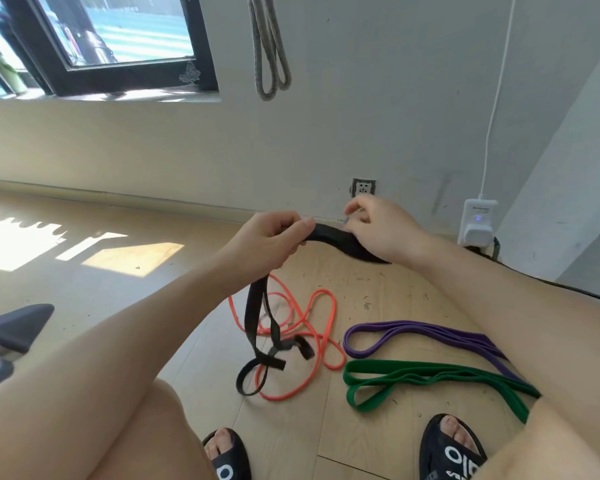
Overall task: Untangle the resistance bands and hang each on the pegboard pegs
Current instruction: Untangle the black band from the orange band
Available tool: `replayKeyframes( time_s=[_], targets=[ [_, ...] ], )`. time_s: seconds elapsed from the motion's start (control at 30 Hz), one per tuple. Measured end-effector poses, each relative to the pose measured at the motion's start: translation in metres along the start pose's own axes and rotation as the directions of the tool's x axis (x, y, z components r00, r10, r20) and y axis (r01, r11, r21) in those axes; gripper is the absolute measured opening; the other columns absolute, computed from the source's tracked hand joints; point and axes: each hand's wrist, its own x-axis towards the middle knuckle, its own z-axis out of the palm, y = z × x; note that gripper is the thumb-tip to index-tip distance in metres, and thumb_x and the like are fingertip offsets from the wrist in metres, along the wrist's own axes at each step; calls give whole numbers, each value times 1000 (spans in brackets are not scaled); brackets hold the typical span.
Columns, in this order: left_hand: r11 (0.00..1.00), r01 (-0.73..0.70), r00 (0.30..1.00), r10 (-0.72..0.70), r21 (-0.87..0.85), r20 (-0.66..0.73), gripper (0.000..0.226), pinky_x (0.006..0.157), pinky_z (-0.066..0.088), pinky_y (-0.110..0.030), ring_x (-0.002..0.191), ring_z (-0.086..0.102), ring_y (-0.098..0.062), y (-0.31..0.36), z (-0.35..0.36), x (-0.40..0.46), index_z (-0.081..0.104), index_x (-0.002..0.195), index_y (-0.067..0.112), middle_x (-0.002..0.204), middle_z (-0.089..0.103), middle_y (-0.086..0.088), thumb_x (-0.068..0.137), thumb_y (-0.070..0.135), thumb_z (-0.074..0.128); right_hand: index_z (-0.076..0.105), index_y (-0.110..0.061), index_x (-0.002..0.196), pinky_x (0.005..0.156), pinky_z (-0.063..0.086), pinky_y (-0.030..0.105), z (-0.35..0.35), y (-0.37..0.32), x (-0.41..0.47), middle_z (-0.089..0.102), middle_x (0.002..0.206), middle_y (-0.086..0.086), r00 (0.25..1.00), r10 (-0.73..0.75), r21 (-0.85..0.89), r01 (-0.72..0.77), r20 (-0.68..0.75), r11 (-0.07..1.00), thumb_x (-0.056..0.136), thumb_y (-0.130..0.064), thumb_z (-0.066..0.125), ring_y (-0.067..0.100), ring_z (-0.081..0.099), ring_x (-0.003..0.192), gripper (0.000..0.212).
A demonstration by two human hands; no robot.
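My left hand (274,237) grips a black band (257,327) near its top, thumb over it. My right hand (374,226) pinches the same band a little to the right, where it widens. The band's lower end dangles to the wooden floor with straps and loops, lying across an orange cord band (312,341). A purple band (423,336) and a green band (430,377) lie folded on the floor at the right, apart from the others. A grey band (269,50) hangs on the wall above; its peg is out of view.
A wall socket (363,187) sits low on the wall. A white plug adapter (477,223) with a cable stands at the right. A window (101,39) is at upper left. Dark equipment (11,330) sits at the left edge. My sandalled feet (451,448) are below.
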Motion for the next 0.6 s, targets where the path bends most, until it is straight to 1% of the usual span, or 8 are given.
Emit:
replayKeyframes(
  time_s=[0.07,0.17,0.23,0.3,0.37,0.43,0.5,0.6],
  targets=[
    [1000,-13,1000,13,-17,1,37,51,31,-24,50,34,-11,3,4,0,57,75,16,56,44,9,105,36,53,62,-17,122,86,48,30,6,-18,-6,71,107,-1,998,-58,185,60,-18,981,106,-26,46,17,63,104,24],
    [998,-44,999,44,-37,2,38,51,29,-23,49,34,-10,7,12,0,55,75,12,56,46,9,107,33,51,65,-13,102,90,50,40,20,-37,-12,70,91,0,992,-126,303,118,9,946,108,-32,38,17,65,92,34],
    [998,-39,999,40,-55,18,39,51,28,-22,48,33,-7,8,14,0,58,78,9,52,45,13,110,27,45,59,-11,86,73,55,43,28,-41,-14,63,60,-3,992,-119,336,100,37,936,109,-36,34,15,61,60,42],
    [995,-2,999,7,-103,43,42,53,28,-26,51,32,-11,7,12,-1,60,82,6,57,43,8,110,32,42,59,-9,87,52,52,37,28,-44,-12,51,40,-8,996,-89,353,74,28,933,109,-39,37,8,49,38,43],
    [993,36,996,-27,-114,83,47,59,38,-30,56,40,-15,4,7,-1,57,80,10,61,46,3,110,41,38,62,-6,92,47,46,31,19,-49,-10,51,45,-9,996,-85,352,88,-26,932,105,-38,48,6,46,38,38],
    [994,64,987,-50,-89,151,51,78,48,-39,65,50,-18,-1,3,-2,55,81,12,64,50,2,110,47,32,63,-9,91,46,43,28,8,-53,-8,54,56,-3,991,-77,404,114,-106,908,102,-36,56,9,48,45,30],
    [995,76,978,-63,-61,199,51,88,47,-43,71,52,-18,-6,1,-4,53,83,13,66,49,3,110,49,28,63,-12,88,47,44,29,-4,-52,-6,54,62,0,978,-37,473,132,-204,871,101,-34,61,13,50,50,26],
    [997,63,990,-57,-48,127,48,73,42,-34,62,42,-15,-10,-1,-4,51,78,14,65,44,3,110,46,33,62,-13,88,51,47,27,-20,-40,-2,57,64,-1,959,9,449,125,-284,885,100,-35,61,13,53,54,25]
  ],
)
